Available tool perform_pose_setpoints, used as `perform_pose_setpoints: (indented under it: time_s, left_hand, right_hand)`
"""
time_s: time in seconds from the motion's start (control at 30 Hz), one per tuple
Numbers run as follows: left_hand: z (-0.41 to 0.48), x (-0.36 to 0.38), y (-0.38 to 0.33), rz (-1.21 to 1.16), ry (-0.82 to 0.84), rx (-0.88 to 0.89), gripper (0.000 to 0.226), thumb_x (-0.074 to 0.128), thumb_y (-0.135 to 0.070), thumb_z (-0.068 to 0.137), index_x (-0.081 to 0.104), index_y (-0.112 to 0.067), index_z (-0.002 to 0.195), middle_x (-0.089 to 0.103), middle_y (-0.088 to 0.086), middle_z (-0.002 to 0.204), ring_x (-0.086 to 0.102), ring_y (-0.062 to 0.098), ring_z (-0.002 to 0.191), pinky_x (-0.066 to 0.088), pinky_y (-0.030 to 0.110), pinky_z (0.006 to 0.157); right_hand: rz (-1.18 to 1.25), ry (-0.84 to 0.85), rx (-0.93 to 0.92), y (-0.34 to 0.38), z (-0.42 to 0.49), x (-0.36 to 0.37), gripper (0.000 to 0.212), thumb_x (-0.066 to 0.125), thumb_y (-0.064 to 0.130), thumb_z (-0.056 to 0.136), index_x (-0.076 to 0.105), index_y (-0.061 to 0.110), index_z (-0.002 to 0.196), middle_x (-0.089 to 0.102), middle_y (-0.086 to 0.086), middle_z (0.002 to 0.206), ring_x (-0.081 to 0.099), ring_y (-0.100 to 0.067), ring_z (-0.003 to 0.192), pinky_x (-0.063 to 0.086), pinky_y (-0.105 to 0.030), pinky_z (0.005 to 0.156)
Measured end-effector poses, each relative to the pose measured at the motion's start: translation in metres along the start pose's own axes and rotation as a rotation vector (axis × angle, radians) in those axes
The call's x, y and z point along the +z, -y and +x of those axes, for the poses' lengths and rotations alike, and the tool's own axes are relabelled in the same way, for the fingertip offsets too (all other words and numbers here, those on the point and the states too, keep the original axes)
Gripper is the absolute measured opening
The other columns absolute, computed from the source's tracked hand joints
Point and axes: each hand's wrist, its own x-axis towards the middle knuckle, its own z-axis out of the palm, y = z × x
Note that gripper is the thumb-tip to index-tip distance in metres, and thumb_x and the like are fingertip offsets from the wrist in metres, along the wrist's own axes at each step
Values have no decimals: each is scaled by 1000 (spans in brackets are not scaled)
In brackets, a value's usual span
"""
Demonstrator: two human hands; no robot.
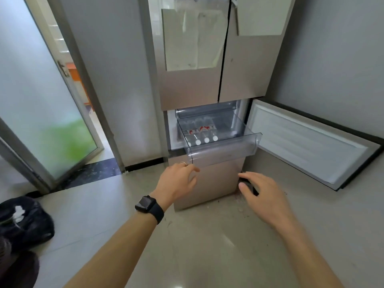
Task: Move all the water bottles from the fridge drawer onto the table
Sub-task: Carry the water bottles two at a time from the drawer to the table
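Observation:
A clear plastic fridge drawer [224, 151] is pulled out of the beige fridge [241, 80]. Several water bottles [202, 134] with white caps and red-and-white labels lie side by side in its left part, caps toward me. My left hand [178, 181], wearing a ring and a black watch, hovers just below the drawer's front left corner, fingers apart and holding nothing. My right hand [264, 194] is lower and to the right, below the drawer front, also spread and holding nothing.
The lower fridge door [311, 142] stands swung open to the right. A frosted glass door [41, 100] is open at the left beside a doorway. Black bags [22, 221] lie on the tiled floor at the lower left.

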Motion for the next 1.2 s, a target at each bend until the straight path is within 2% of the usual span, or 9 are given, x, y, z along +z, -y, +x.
perform_pose_setpoints:
  time_s: [0.17, 0.33, 0.53, 0.73, 0.9, 1.03, 1.1, 1.17, 1.2]
  left_hand:
    - [93, 30, -9, -5, 21, 29, 35, 48, -37, 100, 59, -32, 133, 63, -1, 126, 58, 20, 117, 50, 41, 97]
    - [172, 57, -25, 4, 15, -16, 35, 49, -37, 101, 58, -32, 134, 63, -1, 128, 59, 19, 117, 50, 39, 97]
    - [244, 88, -36, -56, 18, -150, 33, 50, -40, 100, 58, -34, 132, 63, -3, 127, 59, 17, 115, 50, 40, 99]
    - [296, 118, -19, -242, 32, -328, 33, 53, -41, 99, 58, -35, 131, 62, -5, 131, 58, 16, 119, 50, 38, 99]
    - [344, 137, 2, -323, 48, -423, 34, 56, -36, 98, 61, -31, 131, 64, -4, 131, 60, 18, 119, 50, 41, 99]
    - [387, 155, 22, -405, 85, -480, 33, 58, -33, 96, 63, -30, 129, 66, -5, 128, 62, 19, 116, 51, 40, 97]
    - [407, 167, 30, -509, 141, -534, 32, 61, -31, 96, 64, -27, 128, 66, -6, 128, 61, 17, 118, 49, 33, 100]
    - [429, 183, 40, -662, 208, -635, 33, 64, -33, 95, 63, -24, 127, 65, -5, 128, 59, 17, 119, 44, 27, 102]
    - [440, 190, 46, -745, 233, -694, 35, 65, -37, 93, 63, -24, 125, 64, -4, 127, 58, 18, 120, 43, 29, 104]
  right_hand:
    - [-8, 27, 30, -53, 75, -5, 33, 54, 41, 98, 64, 37, 128, 62, 18, 132, 50, -9, 126, 37, -23, 99]
    - [9, 107, -31, -110, 160, -3, 35, 53, 42, 97, 65, 34, 129, 63, 15, 131, 53, -13, 127, 44, -36, 106]
    - [-13, 237, -109, -157, 250, -2, 34, 56, 40, 98, 66, 31, 129, 65, 12, 129, 55, -16, 123, 42, -31, 105]
    - [40, 351, -129, -183, 324, 20, 35, 54, 47, 98, 62, 38, 131, 60, 18, 133, 51, -7, 127, 41, -32, 108]
    - [50, 425, -141, -193, 382, 53, 31, 57, 40, 98, 64, 34, 128, 62, 11, 132, 54, -11, 123, 43, -30, 106]
    - [21, 487, -137, -196, 427, 82, 32, 59, 32, 98, 66, 25, 128, 65, 2, 130, 58, -17, 120, 45, -30, 102]
    - [-17, 519, -131, -201, 448, 99, 32, 58, 29, 98, 65, 25, 128, 65, 1, 130, 59, -19, 118, 48, -36, 102]
    - [-56, 557, -103, -205, 468, 114, 32, 57, 27, 98, 64, 25, 129, 66, 0, 128, 60, -18, 115, 50, -36, 99]
    - [-91, 592, -86, -207, 479, 123, 33, 57, 28, 98, 64, 23, 130, 66, -1, 128, 61, -19, 115, 50, -35, 98]
